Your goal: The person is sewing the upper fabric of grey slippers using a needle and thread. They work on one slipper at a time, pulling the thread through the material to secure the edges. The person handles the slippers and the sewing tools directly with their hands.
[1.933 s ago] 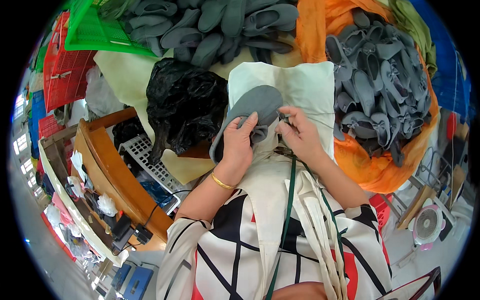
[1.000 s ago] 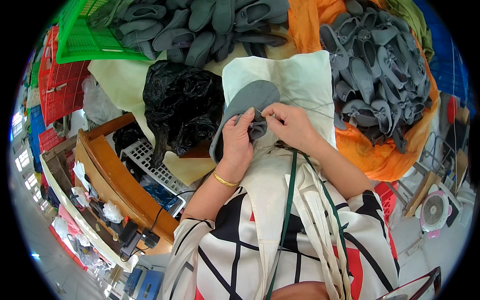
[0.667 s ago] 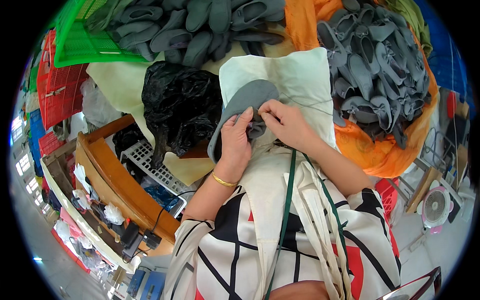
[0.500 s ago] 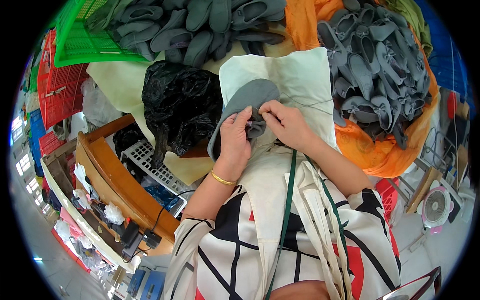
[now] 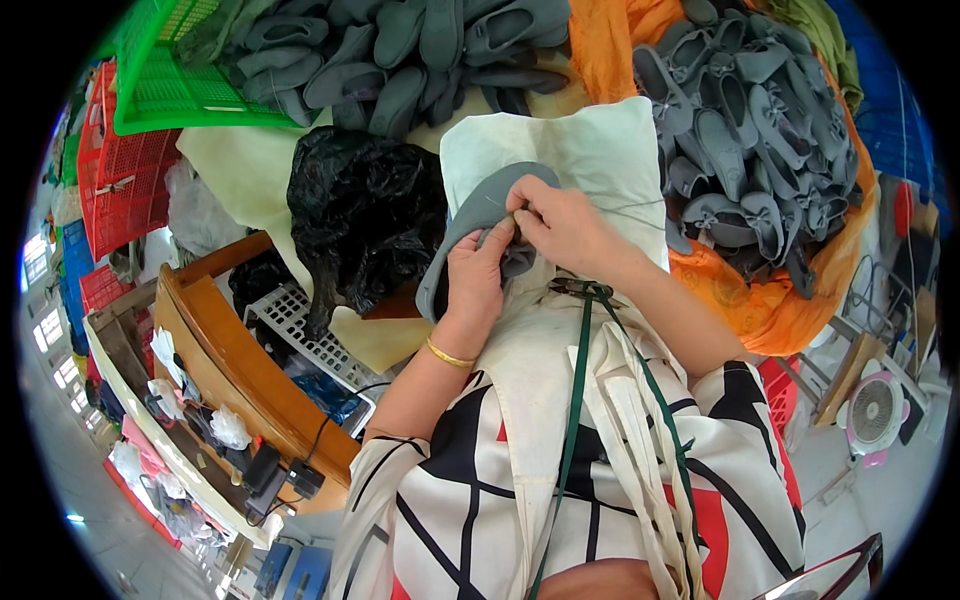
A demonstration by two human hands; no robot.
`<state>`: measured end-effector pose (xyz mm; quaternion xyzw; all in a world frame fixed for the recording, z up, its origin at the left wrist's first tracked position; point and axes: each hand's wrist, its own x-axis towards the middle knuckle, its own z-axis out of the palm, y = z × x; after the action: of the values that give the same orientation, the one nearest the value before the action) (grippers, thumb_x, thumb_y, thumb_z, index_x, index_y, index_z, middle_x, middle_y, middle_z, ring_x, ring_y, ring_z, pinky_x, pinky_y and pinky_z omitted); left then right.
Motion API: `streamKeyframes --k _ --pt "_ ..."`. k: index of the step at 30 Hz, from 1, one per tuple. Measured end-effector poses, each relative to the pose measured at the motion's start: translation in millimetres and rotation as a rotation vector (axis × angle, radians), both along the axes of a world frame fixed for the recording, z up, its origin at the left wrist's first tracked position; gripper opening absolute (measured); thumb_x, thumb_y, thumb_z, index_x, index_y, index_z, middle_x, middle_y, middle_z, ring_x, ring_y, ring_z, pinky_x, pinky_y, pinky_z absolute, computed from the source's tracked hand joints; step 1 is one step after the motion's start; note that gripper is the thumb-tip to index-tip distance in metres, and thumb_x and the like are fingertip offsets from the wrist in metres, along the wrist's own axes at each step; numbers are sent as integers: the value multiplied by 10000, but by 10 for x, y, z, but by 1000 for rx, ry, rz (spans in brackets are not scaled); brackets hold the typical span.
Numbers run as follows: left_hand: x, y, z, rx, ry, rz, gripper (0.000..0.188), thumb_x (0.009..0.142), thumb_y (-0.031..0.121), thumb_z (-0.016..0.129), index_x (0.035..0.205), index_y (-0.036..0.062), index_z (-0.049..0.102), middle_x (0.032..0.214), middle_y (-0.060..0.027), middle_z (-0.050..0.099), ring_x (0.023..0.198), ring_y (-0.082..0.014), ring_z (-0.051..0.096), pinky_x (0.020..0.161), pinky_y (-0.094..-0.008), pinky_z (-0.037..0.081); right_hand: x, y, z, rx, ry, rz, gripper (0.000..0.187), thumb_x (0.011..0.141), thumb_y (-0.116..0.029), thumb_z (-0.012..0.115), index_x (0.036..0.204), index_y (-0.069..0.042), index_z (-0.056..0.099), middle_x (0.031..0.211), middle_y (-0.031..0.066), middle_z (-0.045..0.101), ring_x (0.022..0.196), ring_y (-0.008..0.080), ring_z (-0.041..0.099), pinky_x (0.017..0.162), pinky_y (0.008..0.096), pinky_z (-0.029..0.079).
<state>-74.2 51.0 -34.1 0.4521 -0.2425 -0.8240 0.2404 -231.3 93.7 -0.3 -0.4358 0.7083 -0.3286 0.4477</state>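
A grey slip-on shoe (image 5: 478,207) is held tilted over a white cloth (image 5: 610,140) on my lap. My left hand (image 5: 474,278) grips it from the near side, thumb on top and the other fingers hidden. My right hand (image 5: 565,228) meets the shoe at my left thumb tip, with thumb and forefinger pinched together. Whatever lies in that pinch is too small to make out. Dark thread (image 5: 640,208) trails over the cloth to the right of this hand. Small dark metal thread snips (image 5: 578,288) lie below the hands, by a green cord (image 5: 575,390) hanging down my apron.
Grey shoes (image 5: 400,60) are heaped at the far side beside a green basket (image 5: 180,90). An orange sack (image 5: 760,315) at the right holds many bow-trimmed shoes (image 5: 745,130). To the left are a black plastic bag (image 5: 365,220), a white crate (image 5: 310,325) and a wooden bench (image 5: 240,370).
My right hand has moved slightly up and left, onto the shoe by my left thumb. The shoe has tipped a little, and the snips show more fully below the hands.
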Motion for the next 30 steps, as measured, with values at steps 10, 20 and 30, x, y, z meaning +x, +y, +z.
streamKeyframes --k 10,20,30 --pt "41 70 -91 -83 -28 -111 186 942 108 671 1105 18 670 1009 -33 703 856 -92 644 761 -237 511 -10 -124 -291 -465 371 -158 121 942 -207 612 929 -88 593 897 72 639 680 233 649 561 367 508" --pt "36 32 -32 -49 -66 -94 225 987 273 628 1034 55 659 873 6 648 765 -71 578 695 -240 466 -849 561 -29 8 -602 -238 101 978 -169 551 992 -76 588 816 15 613 614 99 573 567 271 478" --pt "-134 -410 286 -687 -368 -798 399 992 324 572 840 -43 614 701 -83 601 643 -157 519 611 -307 444 -3778 3527 161 -758 -116 -1694 157 955 -123 565 1096 -63 597 833 13 600 680 112 603 681 283 520"
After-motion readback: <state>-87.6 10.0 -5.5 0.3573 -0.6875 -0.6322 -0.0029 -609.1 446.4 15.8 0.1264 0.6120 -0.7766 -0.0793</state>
